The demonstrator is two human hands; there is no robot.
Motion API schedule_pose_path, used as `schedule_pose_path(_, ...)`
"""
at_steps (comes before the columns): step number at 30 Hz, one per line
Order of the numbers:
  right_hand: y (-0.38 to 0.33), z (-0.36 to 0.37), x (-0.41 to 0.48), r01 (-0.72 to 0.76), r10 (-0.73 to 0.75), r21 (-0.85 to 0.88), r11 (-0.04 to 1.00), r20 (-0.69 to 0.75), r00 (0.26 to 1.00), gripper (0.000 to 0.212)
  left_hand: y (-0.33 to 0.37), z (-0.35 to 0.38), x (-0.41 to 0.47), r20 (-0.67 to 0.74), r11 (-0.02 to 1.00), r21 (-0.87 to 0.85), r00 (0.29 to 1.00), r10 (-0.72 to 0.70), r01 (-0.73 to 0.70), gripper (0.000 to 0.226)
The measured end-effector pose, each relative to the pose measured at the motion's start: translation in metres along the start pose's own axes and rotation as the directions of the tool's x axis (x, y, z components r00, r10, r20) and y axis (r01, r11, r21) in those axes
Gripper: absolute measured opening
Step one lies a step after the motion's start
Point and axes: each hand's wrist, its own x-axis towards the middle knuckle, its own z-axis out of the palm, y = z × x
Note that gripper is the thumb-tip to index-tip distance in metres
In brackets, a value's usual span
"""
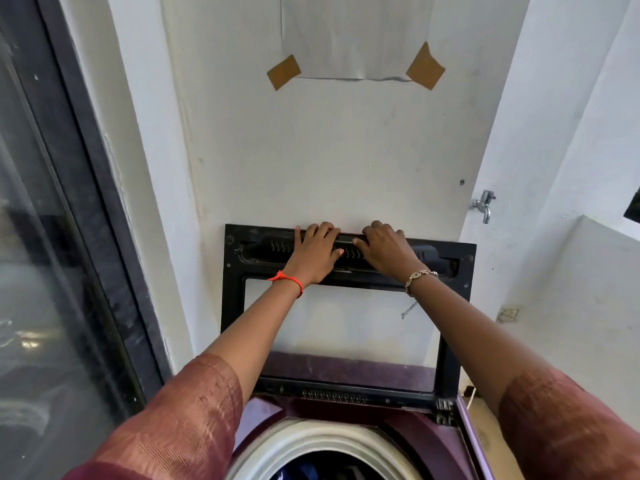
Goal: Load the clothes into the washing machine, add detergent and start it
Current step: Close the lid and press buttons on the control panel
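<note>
The top-loading washing machine (433, 441) has a maroon body, and its lid (233, 306), black-framed with a glass pane, stands raised against the white wall. My left hand (313, 252) and my right hand (386, 249) both grip the lid's top edge, fingers curled over it, side by side near the middle. Below, the white drum ring (322, 441) is open, and dark and blue clothes (311, 472) show inside at the bottom edge of the view. No detergent is in sight.
A dark-framed glass door (69, 237) runs along the left. A metal tap (483, 204) sticks out of the wall at right, with a wall socket (508, 314) below it. A taped paper sheet (353, 39) hangs on the wall above the lid.
</note>
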Motion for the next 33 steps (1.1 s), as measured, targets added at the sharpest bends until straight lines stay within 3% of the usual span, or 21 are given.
schedule_pose_path(7,-0.003,0.002,-0.005,-0.009,0.007,-0.085,0.996,-0.03,1.0,0.043,0.01,-0.006,-0.004,-0.049,0.998,-0.049,0.998,-0.041,0.039,0.037)
schedule_pose_path(17,-0.011,-0.018,-0.054,0.028,-0.021,0.055,0.998,-0.116,0.993,0.043,0.026,-0.027,-0.063,-0.161,0.99,-0.14,0.986,-0.034,0.011,0.039)
schedule_pose_path(23,-0.021,-0.029,-0.108,0.101,-0.062,0.179,0.979,-0.212,0.975,0.043,0.04,-0.036,-0.121,-0.208,0.999,-0.047,0.978,0.018,-0.028,0.046)
schedule_pose_path(28,-0.032,-0.031,-0.171,0.101,-0.019,0.282,0.954,-0.28,0.96,0.043,0.052,-0.056,-0.17,-0.115,0.998,0.062,0.993,0.018,-0.011,0.049)
schedule_pose_path(33,-0.045,-0.029,-0.229,0.035,0.011,0.278,0.96,-0.162,0.987,0.045,0.067,-0.056,-0.231,-0.029,0.988,0.154,0.999,0.037,-0.032,0.05)
